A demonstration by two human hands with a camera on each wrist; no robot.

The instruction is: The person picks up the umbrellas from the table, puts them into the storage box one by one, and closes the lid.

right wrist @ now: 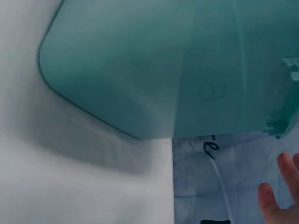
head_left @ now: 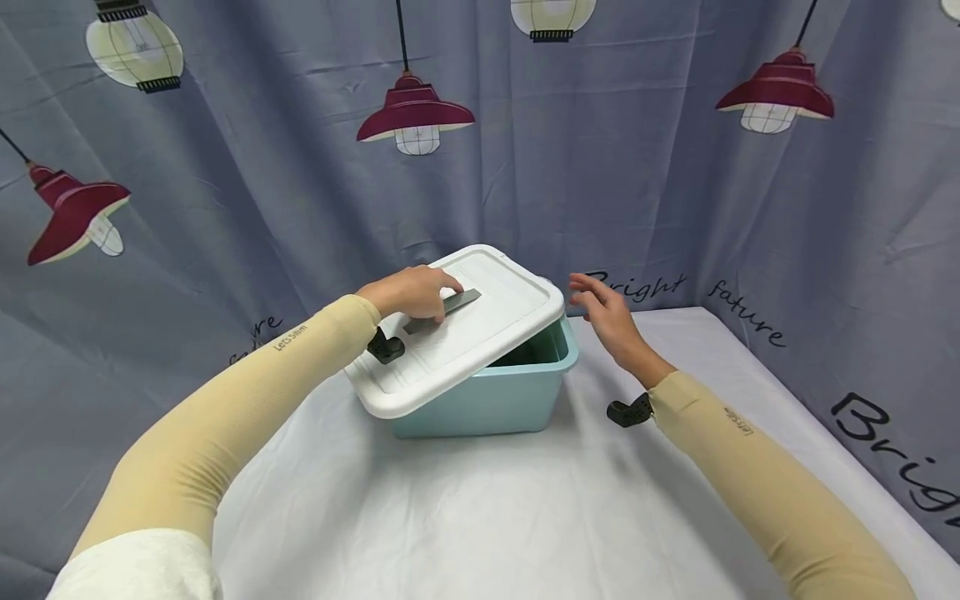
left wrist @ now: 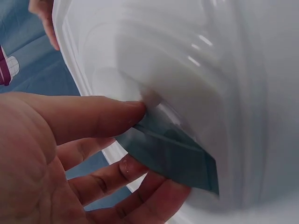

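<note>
A white lid (head_left: pixel 510 287) sits askew and tilted over a light teal plastic box (head_left: pixel 480 404), its near left end jutting past the box. My left hand (head_left: pixel 411 292) grips the lid's grey handle (head_left: pixel 469 297). In the left wrist view, the thumb lies on one side of that handle (left wrist: pixel 173 161) and the other fingers on the opposite side. Beyond the box's right end, my right hand (head_left: pixel 611 321) is raised with relaxed fingers and holds nothing. The right wrist view shows its fingertips (right wrist: pixel 267 198) apart from the box wall (right wrist: pixel 140 79). A dark gap shows under the lid's right side.
The box stands on a table with a white cloth (head_left: pixel 495 517). Behind it hangs a blue-grey curtain (head_left: pixel 600 167) printed with lamps and lettering. Black wrist cameras sit below the left wrist (head_left: pixel 386 346) and the right wrist (head_left: pixel 628 412).
</note>
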